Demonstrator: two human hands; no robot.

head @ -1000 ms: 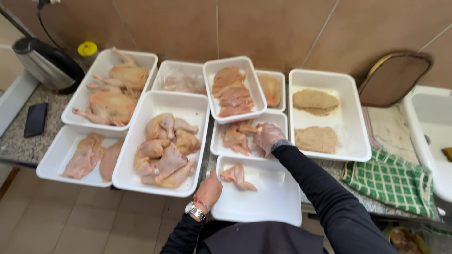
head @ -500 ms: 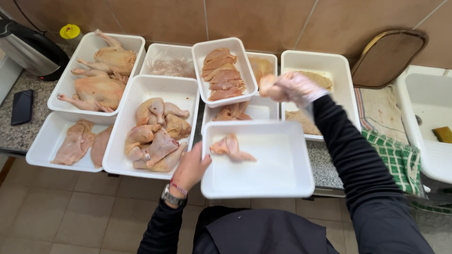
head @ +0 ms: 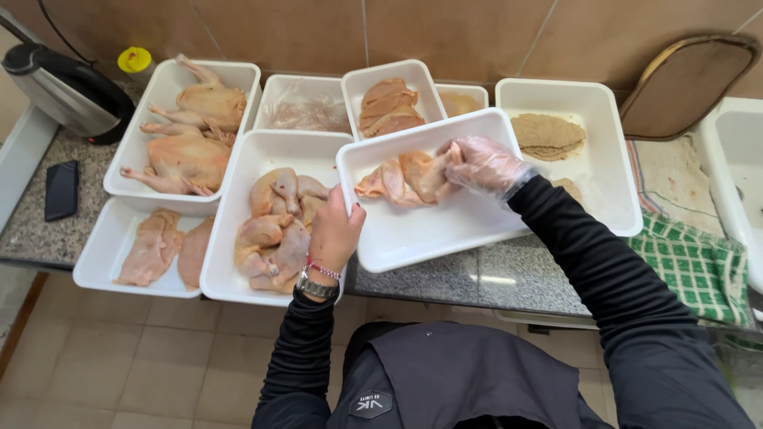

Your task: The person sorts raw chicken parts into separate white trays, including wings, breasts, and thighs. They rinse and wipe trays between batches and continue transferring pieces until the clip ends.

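- Brown tiled wall (head: 318, 32) backed the speckled stone counter (head: 493, 274), crowded with white trays.
- Your left hand (head: 334, 234) gripped the white tray (head: 429, 230) at its edge, lifted above the counter.
- Your gloved right hand (head: 486, 165) pinched a raw chicken piece (head: 409, 176) inside it.

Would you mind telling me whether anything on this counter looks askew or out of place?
The white tray in the left hand sits tilted, lifted off the counter over its neighbours. Only the right hand is gloved. A dark phone lies beside raw chicken.
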